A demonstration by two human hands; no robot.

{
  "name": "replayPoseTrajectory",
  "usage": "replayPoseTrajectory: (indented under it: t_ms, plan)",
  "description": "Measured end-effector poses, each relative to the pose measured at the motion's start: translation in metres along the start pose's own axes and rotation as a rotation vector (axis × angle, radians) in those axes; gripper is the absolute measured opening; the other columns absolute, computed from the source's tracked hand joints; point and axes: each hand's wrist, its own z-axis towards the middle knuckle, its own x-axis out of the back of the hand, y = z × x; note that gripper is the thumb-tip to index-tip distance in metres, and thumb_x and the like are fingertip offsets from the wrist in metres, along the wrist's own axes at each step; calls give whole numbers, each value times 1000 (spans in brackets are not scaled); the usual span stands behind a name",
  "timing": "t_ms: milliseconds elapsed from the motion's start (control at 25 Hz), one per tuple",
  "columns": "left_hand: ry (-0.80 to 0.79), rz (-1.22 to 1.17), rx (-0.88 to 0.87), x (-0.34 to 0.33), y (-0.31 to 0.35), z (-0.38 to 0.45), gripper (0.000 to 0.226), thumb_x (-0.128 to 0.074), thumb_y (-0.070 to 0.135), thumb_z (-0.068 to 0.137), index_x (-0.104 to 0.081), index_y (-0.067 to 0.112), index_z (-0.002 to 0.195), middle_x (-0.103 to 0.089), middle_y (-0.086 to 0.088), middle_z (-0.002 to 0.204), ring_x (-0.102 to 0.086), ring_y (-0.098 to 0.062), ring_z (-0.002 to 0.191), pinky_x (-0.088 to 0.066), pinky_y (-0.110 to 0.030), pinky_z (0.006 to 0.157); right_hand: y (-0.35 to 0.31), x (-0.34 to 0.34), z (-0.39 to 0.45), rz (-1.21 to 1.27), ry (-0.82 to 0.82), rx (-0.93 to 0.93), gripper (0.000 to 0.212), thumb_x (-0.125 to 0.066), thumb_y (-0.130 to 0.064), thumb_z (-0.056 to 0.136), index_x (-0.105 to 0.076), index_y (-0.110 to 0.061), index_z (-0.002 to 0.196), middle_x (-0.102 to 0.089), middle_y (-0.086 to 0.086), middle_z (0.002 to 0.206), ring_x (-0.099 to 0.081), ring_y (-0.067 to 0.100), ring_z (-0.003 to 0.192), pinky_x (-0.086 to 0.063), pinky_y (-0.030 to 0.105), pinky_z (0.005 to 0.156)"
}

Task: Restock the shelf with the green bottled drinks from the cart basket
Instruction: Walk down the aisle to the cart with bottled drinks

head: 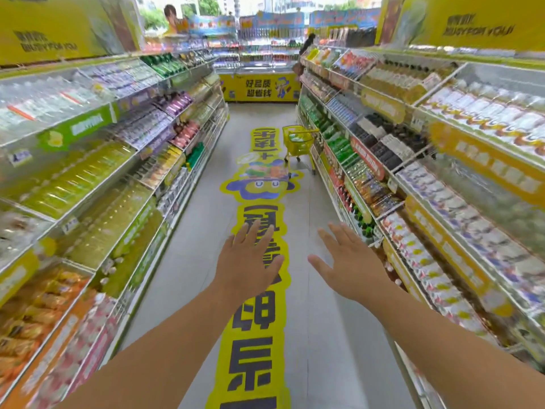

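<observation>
A yellow cart basket (298, 139) stands far down the aisle, close against the right-hand shelving, with green items showing inside. Green bottled drinks (334, 136) fill a middle tier of the right shelf (365, 159) just beside the cart. My left hand (249, 262) and my right hand (348, 267) are stretched out in front of me over the floor, palms down, fingers spread, both empty. The cart is well beyond both hands.
Drink shelves line both sides of the narrow aisle. A yellow floor sticker (259, 231) runs down the middle. A yellow chest freezer (259, 85) closes the far end. A person (305, 53) stands at the far right shelf end.
</observation>
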Motion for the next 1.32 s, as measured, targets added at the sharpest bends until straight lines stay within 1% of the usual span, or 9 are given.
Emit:
replayPoseTrajectory:
  t_ms: [80,200,280,440,600,801,961,1161,1321]
  plan:
    - [8,10,-13,-11,-8,50,74,-30,68,93,-14,36,158,-12,0,167,-12,-24,153,-18,-46,121,13,-5,49,-9,-9,7,76,-21,-71,94,-16,-28,156,-8,0,165,1,19,151,-7,39,121]
    - [30,14,-18,-32,-29,129,75,-28,68,92,-18,34,158,-14,-1,167,-16,-25,152,-20,-46,120,30,-21,129,1,-7,1,77,-20,-71,93,-14,-28,156,-7,0,165,2,20,151,-6,40,122]
    - [42,33,-30,-49,-49,185,75,-28,68,92,-19,33,157,-15,-1,167,-18,-26,151,-22,-45,119,38,-35,187,-13,-8,8,77,-22,-71,93,-15,-27,157,-8,1,165,1,20,151,-8,41,122]
    - [24,-5,-33,-80,-99,300,75,-27,70,91,-15,37,157,-11,1,168,-12,-23,153,-18,-46,121,47,-55,304,19,68,-10,74,-30,-66,94,-20,-26,156,-17,1,164,-4,21,151,-13,42,121]
    - [4,-2,-60,-93,-147,413,76,-25,70,91,-13,37,158,-7,1,168,-7,-23,154,-16,-47,122,49,-66,418,45,49,-64,74,-28,-67,94,-15,-28,156,-12,-1,165,0,18,151,-11,41,121]
    - [-3,-13,-76,-118,-181,524,75,-27,69,92,-12,36,158,-7,-1,168,-6,-24,154,-15,-48,122,59,-87,531,39,40,-62,75,-28,-67,94,-13,-29,157,-9,-2,165,1,18,151,-12,42,121]
    - [-10,-23,-74,-157,-209,647,75,-28,68,92,-12,36,158,-5,-1,168,-4,-24,154,-13,-48,123,96,-116,653,74,27,-77,75,-28,-69,93,-12,-32,156,-5,-6,165,5,14,150,-9,39,119]
    - [0,-8,-70,-195,-231,788,74,-29,69,92,-14,38,157,-8,1,168,-8,-23,154,-12,-46,123,149,-145,803,43,40,-76,77,-24,-72,92,-10,-32,157,-3,-7,165,7,13,150,-5,36,119]
    - [5,-3,-37,-213,-257,893,74,-30,69,91,-18,37,157,-14,0,167,-12,-24,153,-14,-46,123,174,-163,918,27,14,-62,79,-22,-74,90,-12,-31,156,-5,-5,165,4,16,150,-9,39,119]
